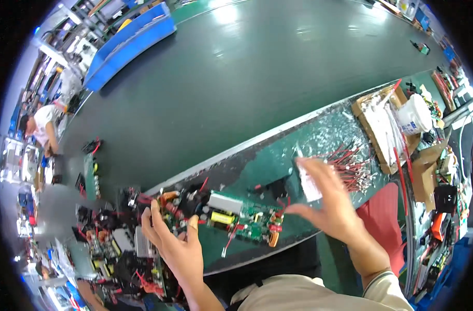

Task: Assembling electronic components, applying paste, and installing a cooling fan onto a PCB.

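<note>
My left hand grips the left end of a green circuit board, thumb on its near side and fingers over the far edge. The board carries a silver heat sink, a yellow component, copper coils and short red wires. Slightly blurred, my right hand hovers right of the board with thumb and fingers spread and nothing visible in it. Beyond its fingers lie a white slip of paper and a pile of red wires. A small black piece rests behind the board.
Many similar boards are heaped at my left. A cardboard box of white pieces and a white bucket stand at the right. Beyond the bench runs a wide dark green surface with a blue bin. Another person is far left.
</note>
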Demonstrator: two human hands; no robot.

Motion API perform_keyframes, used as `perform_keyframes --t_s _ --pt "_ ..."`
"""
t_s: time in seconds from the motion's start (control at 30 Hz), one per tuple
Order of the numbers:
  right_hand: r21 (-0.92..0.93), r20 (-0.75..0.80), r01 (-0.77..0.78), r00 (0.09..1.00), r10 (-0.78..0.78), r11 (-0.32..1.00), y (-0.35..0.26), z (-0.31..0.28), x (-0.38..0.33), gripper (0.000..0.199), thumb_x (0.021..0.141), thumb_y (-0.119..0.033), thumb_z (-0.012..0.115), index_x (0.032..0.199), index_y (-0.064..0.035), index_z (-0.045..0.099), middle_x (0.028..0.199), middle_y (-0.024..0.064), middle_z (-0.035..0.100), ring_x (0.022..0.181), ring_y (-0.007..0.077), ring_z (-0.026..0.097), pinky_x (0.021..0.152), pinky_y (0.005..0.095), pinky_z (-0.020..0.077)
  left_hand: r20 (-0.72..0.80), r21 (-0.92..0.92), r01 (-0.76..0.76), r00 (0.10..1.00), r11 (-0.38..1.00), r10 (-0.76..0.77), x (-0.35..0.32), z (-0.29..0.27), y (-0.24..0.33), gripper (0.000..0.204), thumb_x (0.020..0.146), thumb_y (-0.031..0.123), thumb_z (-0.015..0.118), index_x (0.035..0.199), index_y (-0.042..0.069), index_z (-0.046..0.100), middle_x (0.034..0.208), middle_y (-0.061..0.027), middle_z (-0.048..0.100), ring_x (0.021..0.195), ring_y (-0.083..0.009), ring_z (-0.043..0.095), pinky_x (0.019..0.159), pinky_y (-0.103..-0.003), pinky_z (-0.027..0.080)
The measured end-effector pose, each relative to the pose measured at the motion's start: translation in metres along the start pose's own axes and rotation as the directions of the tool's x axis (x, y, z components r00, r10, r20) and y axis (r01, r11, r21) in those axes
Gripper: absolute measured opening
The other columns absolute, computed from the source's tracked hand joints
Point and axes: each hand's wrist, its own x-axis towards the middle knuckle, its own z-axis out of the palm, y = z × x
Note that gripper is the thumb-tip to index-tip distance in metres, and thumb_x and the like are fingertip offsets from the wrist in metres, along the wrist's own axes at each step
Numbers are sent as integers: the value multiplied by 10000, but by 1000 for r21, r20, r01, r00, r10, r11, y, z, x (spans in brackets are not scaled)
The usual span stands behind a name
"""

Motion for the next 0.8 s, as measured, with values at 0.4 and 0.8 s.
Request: perform_keyframes --t_s 0.4,0.8 --pt "109 188 -23 982 2 994 16 34 -29 445 733 -226 787 1078 -10 607 1031 138 622 902 323 627 724 387 521 243 -218 -62 963 974 116 53 27 -11 359 715 -8 721 1038 33 570 1281 -138 509 1169 -328 501 970 -387 412" --pt "-313 28 -336 932 363 888 42 34 -27 622 736 -102 742 1279 -9 453 968 154 508 844 322 560 712 404 472 210 -213 -25 975 977 70 42 28 -14 298 757 12 707 999 18 533 1274 -118 503 1120 -263 510 922 -338 402"
